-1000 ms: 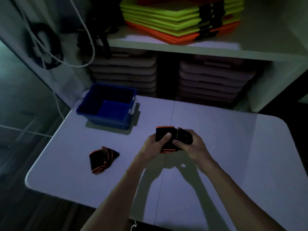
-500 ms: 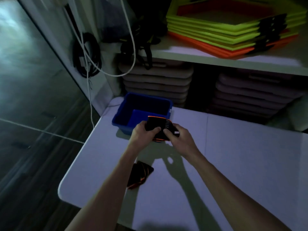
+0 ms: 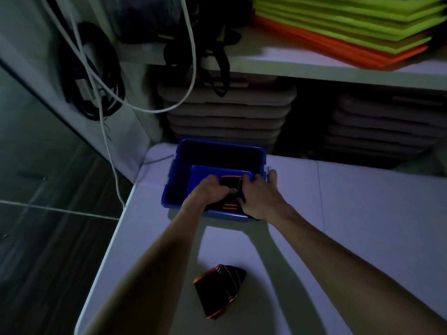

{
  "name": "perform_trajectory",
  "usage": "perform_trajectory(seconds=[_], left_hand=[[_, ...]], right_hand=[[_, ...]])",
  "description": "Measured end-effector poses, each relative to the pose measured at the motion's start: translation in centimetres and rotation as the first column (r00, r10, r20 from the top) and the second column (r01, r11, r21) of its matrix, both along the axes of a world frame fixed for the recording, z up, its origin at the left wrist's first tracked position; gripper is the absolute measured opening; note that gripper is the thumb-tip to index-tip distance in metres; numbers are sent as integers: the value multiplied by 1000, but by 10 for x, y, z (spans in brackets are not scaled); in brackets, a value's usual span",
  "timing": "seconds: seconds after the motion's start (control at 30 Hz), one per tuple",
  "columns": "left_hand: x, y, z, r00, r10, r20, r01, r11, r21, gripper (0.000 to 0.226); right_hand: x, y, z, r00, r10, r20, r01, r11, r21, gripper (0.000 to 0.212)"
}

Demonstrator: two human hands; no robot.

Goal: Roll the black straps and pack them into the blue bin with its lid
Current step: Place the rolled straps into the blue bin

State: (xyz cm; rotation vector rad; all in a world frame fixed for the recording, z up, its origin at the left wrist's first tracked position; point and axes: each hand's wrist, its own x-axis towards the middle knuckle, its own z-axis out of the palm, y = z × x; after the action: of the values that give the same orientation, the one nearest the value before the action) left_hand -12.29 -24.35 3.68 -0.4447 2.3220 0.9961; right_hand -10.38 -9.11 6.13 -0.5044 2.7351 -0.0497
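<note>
Over at the 12 o'clock end of the white table (image 3: 362,238), both arms are stretched forward and the hands meet at the near rim of the blue bin (image 3: 176,180). Left hand (image 3: 208,192) is knuckles-up, fingers curled down around the left side of a rolled black strap (image 3: 229,189) with orange edging. Right hand (image 3: 260,199) clamps the other side of the same roll, and one finger sticks out toward 1 o'clock, right by the bin's right rim near its pale latch. So it's a two-handed grasp on that strap, both hands closed around it.

The roll sits at the bin's opening, at the near side, partly below the rim line as far as I can tell; lighting is really dim, so I can't say if it touches the bottom. Inside the bin you can see a brighter blue rectangular panel lying in there, which might be the lid, but honestly I can't confirm it. Otherwise the interior is too dark to make out.

Down at 6 o'clock, between the two forearms, a second black strap (image 3: 221,290) with orange trim lies loosely folded on the table, well apart from the bin and touched by neither hand.

Behind the table at 12 o'clock is a shelf (image 3: 302,66) with stacked yellow-green and orange mats (image 3: 350,30) at 1 o'clock on top, and grey stacked trays (image 3: 227,117) underneath. White cable (image 3: 106,131) dangles at 10 o'clock.
</note>
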Motion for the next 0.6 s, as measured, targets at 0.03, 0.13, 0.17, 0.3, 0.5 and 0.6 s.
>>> perform_trajectory(seconds=[0.03, 0.13, 0.17, 0.3, 0.5, 0.6], left_hand=[[-1, 1, -5, 998, -48, 47, 49, 999, -10, 46], [-6, 5, -15, 969, -197, 152, 209, 975, -72, 35], [-8, 7, -17, 963, -216, 161, 232, 969, -89, 35], [-11, 9, -24, 962, -215, 170, 235, 966, -104, 23], [-8, 4, -11, 974, -188, 123, 208, 961, -184, 49], [4, -3, 10, 986, -164, 7, 161, 960, -229, 58]], right_hand=[[-2, -1, -1, 999, 31, 26, -33, 998, 56, 38], [-8, -5, -1, 989, 37, 146, -59, 987, 148, 23], [-10, -7, -1, 984, 31, 174, -62, 983, 174, 20], [-11, -10, 0, 978, 26, 205, -70, 975, 209, 23], [2, -4, 4, 997, 41, -59, -37, 997, 63, 41], [27, 4, 5, 944, -37, -327, -32, 979, -203, 37]])
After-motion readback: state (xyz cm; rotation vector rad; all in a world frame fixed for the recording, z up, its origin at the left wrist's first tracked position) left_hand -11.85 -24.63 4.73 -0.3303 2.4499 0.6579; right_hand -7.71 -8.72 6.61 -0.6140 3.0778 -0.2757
